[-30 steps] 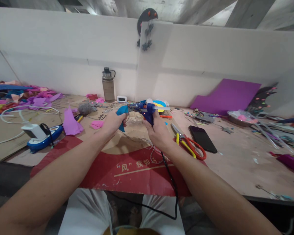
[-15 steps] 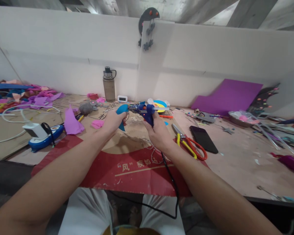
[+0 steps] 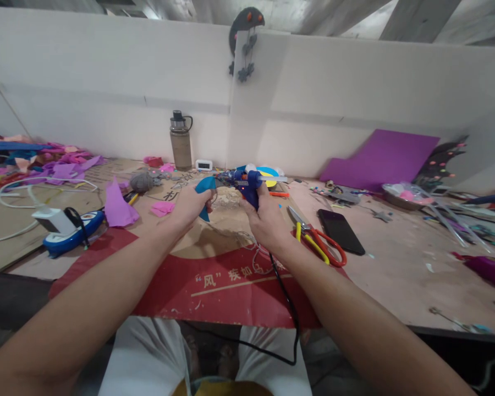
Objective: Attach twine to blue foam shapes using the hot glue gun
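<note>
My left hand (image 3: 190, 206) is closed on a curved blue felt piece (image 3: 205, 187), held above the cardboard sheet (image 3: 226, 280). My right hand (image 3: 266, 220) grips a blue glue gun (image 3: 249, 184) by its handle; a red light glows on the gun. Its nozzle points left and reaches the edge of the blue piece. The gun's black cord (image 3: 286, 308) runs down off the table's front edge. Both hands hover over the middle of the table.
Yellow and red scissors (image 3: 317, 245) and a black phone (image 3: 340, 232) lie right of my right hand. A power strip with a white charger (image 3: 68, 231) sits at left, near purple felt scraps (image 3: 115, 206). A water bottle (image 3: 180, 142) stands by the wall. A purple sheet (image 3: 381, 159) leans at the right.
Hardly anything differs; the hands stay together with the glue gun's nozzle at the blue piece, and the view has shifted a little.
</note>
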A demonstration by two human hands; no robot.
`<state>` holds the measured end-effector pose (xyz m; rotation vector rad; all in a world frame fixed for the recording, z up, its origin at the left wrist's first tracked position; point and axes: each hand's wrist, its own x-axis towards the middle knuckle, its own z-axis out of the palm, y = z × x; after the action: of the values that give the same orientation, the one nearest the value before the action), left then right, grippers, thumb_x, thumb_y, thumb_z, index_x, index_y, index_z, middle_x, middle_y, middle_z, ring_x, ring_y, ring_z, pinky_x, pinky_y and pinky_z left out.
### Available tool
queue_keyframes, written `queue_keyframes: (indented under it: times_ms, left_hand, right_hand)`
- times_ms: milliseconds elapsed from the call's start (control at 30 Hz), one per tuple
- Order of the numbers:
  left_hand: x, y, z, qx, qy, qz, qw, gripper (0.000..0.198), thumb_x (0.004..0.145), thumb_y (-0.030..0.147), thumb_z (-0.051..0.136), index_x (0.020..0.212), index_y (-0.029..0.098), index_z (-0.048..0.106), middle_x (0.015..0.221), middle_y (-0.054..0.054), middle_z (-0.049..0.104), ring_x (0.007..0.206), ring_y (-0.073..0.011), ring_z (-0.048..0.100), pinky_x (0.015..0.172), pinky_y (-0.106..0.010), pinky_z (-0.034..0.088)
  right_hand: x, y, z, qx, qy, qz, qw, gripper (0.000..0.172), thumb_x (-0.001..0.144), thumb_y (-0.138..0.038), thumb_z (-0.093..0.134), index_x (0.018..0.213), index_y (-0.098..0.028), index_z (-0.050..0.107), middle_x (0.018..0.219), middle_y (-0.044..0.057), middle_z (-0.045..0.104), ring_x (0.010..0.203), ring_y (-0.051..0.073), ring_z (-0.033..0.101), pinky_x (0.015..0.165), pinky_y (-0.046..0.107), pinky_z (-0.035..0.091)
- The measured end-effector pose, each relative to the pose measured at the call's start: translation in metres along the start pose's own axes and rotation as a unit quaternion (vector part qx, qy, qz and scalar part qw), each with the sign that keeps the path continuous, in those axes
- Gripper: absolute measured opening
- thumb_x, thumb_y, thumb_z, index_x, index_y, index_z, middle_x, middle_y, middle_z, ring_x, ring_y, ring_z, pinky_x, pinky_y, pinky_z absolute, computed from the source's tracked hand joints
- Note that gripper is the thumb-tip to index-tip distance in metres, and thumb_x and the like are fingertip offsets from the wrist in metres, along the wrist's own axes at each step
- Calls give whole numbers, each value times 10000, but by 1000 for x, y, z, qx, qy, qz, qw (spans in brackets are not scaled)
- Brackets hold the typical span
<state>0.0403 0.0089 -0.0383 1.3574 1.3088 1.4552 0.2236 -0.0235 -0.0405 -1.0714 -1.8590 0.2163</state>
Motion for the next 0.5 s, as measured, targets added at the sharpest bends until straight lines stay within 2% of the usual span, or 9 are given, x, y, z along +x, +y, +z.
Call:
queue_keyframes:
  times_ms: [100, 500]
  left_hand:
    - [1, 2, -1, 7, -10, 22, 1000, 91, 637, 244, 605, 618, 169, 556, 495, 27, 509, 431, -96, 481, 462, -219, 431]
    - [-1, 10, -5, 11, 15, 23, 1000, 118, 635, 252, 600, 594, 183, 514, 488, 28, 510, 419, -100, 491, 435, -213, 408]
  right_hand:
    - [0, -2, 0, -10, -7, 4, 1000, 406, 874, -244, 454, 1272, -162, 439, 1164, 165, 623, 1058, 300, 586, 871, 444, 468]
    - [-3, -5, 1, -22, -29, 8, 999, 312, 871, -268, 449, 1165, -174, 495, 1046, 151, 645, 924, 278, 603, 812, 431, 471]
